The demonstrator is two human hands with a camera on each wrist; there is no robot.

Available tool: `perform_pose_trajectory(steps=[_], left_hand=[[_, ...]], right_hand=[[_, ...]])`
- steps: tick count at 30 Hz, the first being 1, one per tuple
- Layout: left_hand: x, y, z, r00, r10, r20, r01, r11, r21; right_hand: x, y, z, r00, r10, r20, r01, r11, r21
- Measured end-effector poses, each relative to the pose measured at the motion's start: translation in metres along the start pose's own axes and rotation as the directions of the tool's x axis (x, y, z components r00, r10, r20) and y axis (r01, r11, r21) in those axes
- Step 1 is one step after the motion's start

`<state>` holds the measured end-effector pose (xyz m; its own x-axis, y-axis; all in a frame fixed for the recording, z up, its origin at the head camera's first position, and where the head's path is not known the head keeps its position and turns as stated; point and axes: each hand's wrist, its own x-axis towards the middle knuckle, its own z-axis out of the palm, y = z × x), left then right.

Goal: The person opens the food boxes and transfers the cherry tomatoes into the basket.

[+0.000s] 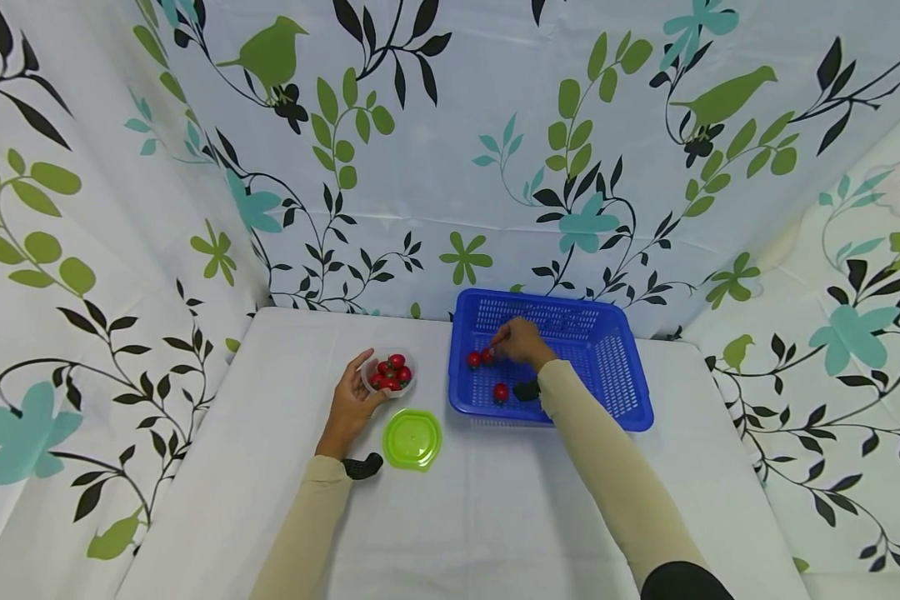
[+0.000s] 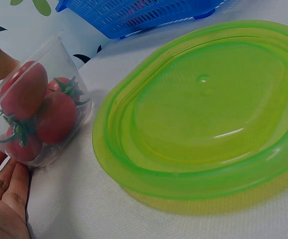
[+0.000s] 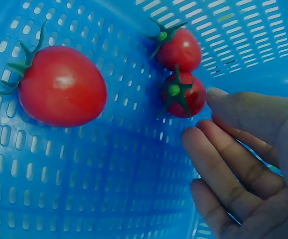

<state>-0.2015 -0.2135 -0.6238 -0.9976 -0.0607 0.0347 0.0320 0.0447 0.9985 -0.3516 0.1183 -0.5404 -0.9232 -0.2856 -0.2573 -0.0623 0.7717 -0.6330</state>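
Note:
My left hand (image 1: 351, 407) holds a small clear plastic container (image 1: 411, 372) by its sides, thumb and fingers around it. Several cherry tomatoes (image 2: 57, 117) with green stems lie in the container, which looks tilted in the left wrist view. Inside the blue basket (image 1: 637, 392), my right hand (image 3: 248, 164) reaches toward two tomatoes lying side by side. Its thumb tip is at the edge of the nearer tomato (image 3: 186, 102), just behind which lies the other tomato (image 3: 179, 50). A third tomato (image 3: 63, 87) rests apart on the basket floor.
A green lid (image 1: 412, 439) lies on the white-covered table (image 1: 450, 517) between the container and the basket, nearer me. Patterned curtains (image 1: 435, 167) with leaves and birds surround the table at the back and sides.

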Motion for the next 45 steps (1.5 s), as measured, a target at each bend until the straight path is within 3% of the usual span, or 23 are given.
perform_pose_trajectory(steps=[10,18,26,37,45], left_hand=[[0.001,0.0,0.0,1.0,0.003,0.003,-0.003,1.0,0.01],[0.001,0.003,0.0,1.0,0.011,0.003,-0.011,1.0,0.003],[0.0,0.001,0.001,1.0,0.018,0.006,-0.018,1.0,0.015],[0.003,-0.003,0.0,1.0,-0.008,0.006,0.008,1.0,-0.01],[0.002,-0.002,-0.001,1.0,-0.029,0.002,0.029,1.0,0.003]], right_hand=[[0.0,-0.015,-0.006,0.983,-0.092,-0.161,0.1,0.994,0.04],[-0.012,-0.047,-0.007,0.953,-0.197,-0.229,0.223,0.97,0.093],[-0.02,-0.083,0.004,0.94,-0.259,-0.221,0.291,0.948,0.126],[-0.027,-0.118,0.029,0.914,-0.361,-0.187,0.379,0.923,0.072],[-0.031,-0.134,0.05,0.927,-0.346,-0.141,0.355,0.934,0.046]])
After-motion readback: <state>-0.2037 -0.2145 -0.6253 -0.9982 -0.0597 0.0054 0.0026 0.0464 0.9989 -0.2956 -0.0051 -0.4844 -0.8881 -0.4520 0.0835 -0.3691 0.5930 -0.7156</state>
